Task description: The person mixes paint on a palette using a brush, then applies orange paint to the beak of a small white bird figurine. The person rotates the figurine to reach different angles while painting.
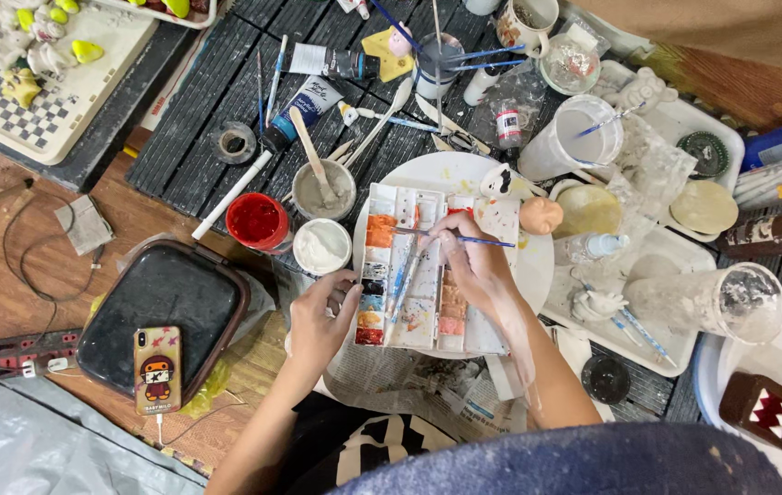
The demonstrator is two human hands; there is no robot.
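Right hand (466, 261): fingers pinched around a thin blue-handled paintbrush (473, 241), held level over the paint palette (428, 266). Left hand (322, 316): fingers curled against the palette's left edge, steadying it. Palette: white, many small wells, orange, black and pink paint; lies on a round white plate (528, 275) on the bench (198, 110), in front of the person. Just left of palette: red paint cup (256, 221), white paint cup (322, 246), grey cup with stirring stick (323, 190). Further left: phone (156, 369) on a dark tray (157, 298).
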